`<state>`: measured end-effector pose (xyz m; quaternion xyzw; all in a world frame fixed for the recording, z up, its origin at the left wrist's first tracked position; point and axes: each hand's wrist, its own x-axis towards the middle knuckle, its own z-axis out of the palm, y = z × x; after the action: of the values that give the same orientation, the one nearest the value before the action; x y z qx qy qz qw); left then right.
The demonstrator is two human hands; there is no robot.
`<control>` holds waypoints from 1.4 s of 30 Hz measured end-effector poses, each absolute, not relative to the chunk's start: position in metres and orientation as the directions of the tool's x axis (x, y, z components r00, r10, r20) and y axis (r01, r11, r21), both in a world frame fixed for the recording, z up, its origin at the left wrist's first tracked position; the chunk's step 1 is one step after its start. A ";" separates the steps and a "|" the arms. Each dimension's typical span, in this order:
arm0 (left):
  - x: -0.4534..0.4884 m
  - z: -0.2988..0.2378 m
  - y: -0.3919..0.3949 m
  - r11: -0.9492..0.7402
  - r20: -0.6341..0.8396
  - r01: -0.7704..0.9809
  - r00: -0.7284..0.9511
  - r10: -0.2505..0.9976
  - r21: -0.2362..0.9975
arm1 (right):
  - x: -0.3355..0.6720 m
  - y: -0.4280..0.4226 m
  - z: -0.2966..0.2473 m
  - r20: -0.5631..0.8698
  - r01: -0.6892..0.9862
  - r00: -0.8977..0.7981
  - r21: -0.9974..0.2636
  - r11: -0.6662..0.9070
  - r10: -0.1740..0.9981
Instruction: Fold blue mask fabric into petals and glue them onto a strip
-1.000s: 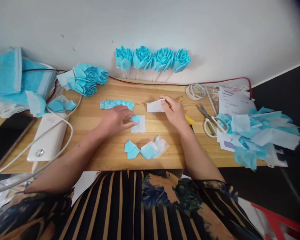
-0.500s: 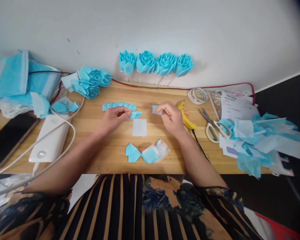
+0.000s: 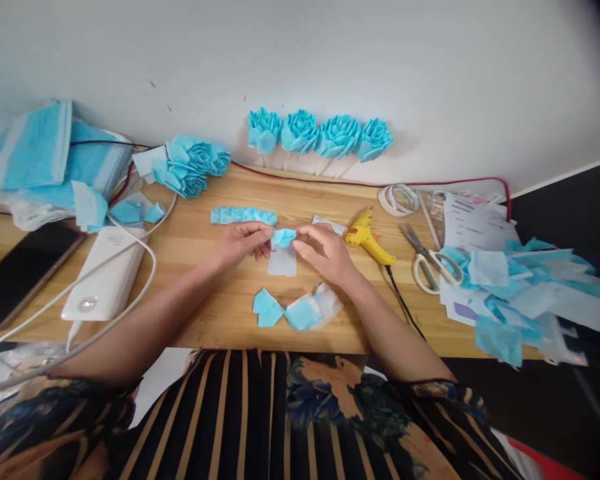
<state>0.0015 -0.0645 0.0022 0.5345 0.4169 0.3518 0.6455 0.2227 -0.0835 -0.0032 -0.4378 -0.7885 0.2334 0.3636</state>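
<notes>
Between both hands is a small folded blue fabric petal (image 3: 283,238). My left hand (image 3: 247,241) pinches its left end, and the fingertips of my right hand (image 3: 325,250) close on its right end. Just below it lies a white fabric square (image 3: 282,263), partly covered by the hands. A row of folded blue pieces (image 3: 243,215) sits behind my left hand. Closer to the table's front edge are a folded blue piece (image 3: 267,308) and larger blue and white pieces (image 3: 303,312). A pale flat piece (image 3: 330,225) shows behind my right hand.
A yellow glue gun (image 3: 369,237), scissors (image 3: 430,260) and a tape roll (image 3: 399,200) lie right, beside blue scraps (image 3: 525,280). Blue fabric roses (image 3: 300,131) lean on the wall. Left are more roses (image 3: 187,167), masks (image 3: 35,150), a power bank (image 3: 105,273) and a phone (image 3: 23,277).
My right hand has moved left, from the pale piece behind it to the petal, and now touches it. My left hand still holds the petal. The view has shifted slightly.
</notes>
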 end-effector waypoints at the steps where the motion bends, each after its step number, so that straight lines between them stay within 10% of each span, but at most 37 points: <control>1: 0.002 0.002 -0.065 0.157 -0.151 0.020 0.417 0.896 0.987 | 0.221 -0.084 -0.003 0.357 0.531 -0.348 -0.687 0.497 0.867; 42: 0.006 0.006 -0.071 -0.065 -0.037 0.206 0.456 0.889 0.976 | 0.218 -0.087 0.005 0.261 0.539 -0.403 -0.707 0.458 0.877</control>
<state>0.0060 -0.0706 0.0061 0.6584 0.4159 0.3148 0.5425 0.2185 -0.0871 0.0047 -0.4462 -0.7934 0.2683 0.3154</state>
